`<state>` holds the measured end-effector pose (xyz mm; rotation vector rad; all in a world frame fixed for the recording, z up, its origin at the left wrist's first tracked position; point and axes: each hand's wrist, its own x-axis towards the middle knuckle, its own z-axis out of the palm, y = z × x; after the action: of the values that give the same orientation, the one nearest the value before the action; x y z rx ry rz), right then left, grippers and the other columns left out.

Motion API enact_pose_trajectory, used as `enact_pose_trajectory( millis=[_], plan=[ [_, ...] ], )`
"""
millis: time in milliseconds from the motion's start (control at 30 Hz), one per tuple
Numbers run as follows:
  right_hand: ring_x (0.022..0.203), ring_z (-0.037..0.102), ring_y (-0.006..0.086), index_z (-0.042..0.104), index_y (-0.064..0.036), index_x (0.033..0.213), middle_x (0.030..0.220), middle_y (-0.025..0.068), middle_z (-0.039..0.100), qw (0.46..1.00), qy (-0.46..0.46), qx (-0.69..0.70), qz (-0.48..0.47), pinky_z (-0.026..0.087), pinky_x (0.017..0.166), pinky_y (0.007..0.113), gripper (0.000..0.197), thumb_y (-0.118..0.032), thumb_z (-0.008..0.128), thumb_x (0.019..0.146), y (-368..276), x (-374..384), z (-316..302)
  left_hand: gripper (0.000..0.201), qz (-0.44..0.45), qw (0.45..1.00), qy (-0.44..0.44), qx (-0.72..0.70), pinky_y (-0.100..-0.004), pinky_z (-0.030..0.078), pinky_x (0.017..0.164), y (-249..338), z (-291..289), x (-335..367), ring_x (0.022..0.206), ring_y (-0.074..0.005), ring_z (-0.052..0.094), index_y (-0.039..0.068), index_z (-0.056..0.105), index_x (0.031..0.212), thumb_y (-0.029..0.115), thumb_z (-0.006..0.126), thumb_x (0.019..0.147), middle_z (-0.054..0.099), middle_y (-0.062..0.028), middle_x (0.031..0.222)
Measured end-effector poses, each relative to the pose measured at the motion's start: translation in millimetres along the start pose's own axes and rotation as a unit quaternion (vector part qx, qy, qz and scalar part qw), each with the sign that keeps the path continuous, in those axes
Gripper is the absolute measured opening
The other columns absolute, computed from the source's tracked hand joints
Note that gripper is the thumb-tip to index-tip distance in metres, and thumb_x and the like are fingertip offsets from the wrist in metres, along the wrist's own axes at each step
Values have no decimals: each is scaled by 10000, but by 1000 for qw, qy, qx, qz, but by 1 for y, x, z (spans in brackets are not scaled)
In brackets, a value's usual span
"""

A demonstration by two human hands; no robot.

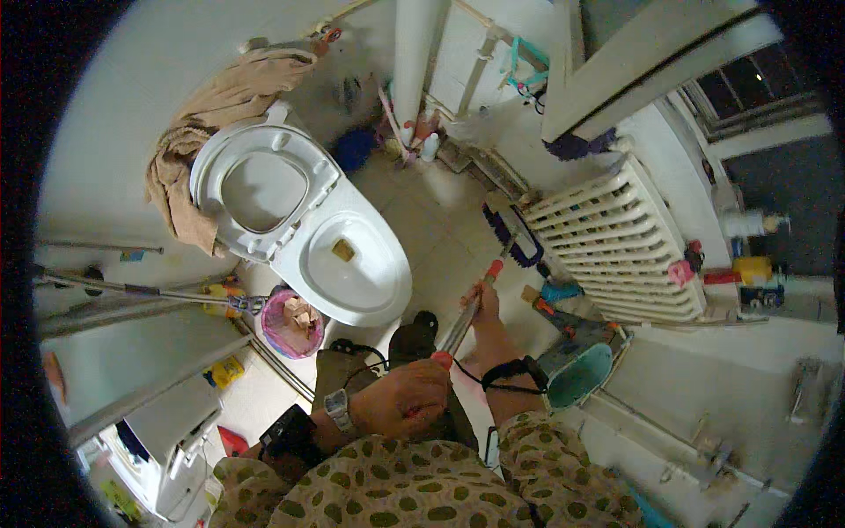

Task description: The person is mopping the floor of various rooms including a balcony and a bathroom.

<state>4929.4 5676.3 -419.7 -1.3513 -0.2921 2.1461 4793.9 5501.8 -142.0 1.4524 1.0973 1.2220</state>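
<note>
Both of my hands are closed round the silver-and-red pole of a flat mop point(456, 333). My left hand point(407, 400) grips its upper end close to my body, with a watch on that wrist. Farther down the pole, my right hand point(482, 304) is wrapped round it just short of a red collar. The mop head, with purple-blue fringe round a dark frame, rests on the tiled floor beside the white radiator point(607, 242). To the left of the pole stands the white toilet point(365, 295), its lid and seat raised and something yellowish-brown in the bowl.
A pink-lined waste bin point(280, 339) holding paper stands left of the toilet. At right are a teal bucket point(581, 374) and a blue brush point(562, 290). A brown towel point(198, 145) drapes behind the toilet; bottles point(429, 147) cluster by the white pipe.
</note>
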Motion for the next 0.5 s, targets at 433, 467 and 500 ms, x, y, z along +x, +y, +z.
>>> enact_pose_trajectory(
  millis=[433,467,500],
  plan=[
    [494,404,159,387,-87,666,569,39,389,983,106,-119,92,360,448,292,78,-115,442,713,44,-30,104,77,-94,899,419,-85,-369,413,655,38,-39,-66,597,-247,520,5,524,608,46,466,576,535,-98,595],
    [508,400,154,381,-85,695,588,37,380,984,102,-108,100,361,457,286,65,-106,440,712,58,-41,119,74,-129,858,485,-111,-357,407,623,54,-43,-76,540,-223,504,28,491,575,75,487,633,510,-72,526],
    [517,387,152,368,-86,726,608,33,369,984,94,-75,131,365,471,278,70,-90,435,707,72,-47,127,187,2,832,543,-112,-334,384,562,59,-45,-72,484,-189,471,51,463,546,150,520,694,480,-47,482]
  ],
)
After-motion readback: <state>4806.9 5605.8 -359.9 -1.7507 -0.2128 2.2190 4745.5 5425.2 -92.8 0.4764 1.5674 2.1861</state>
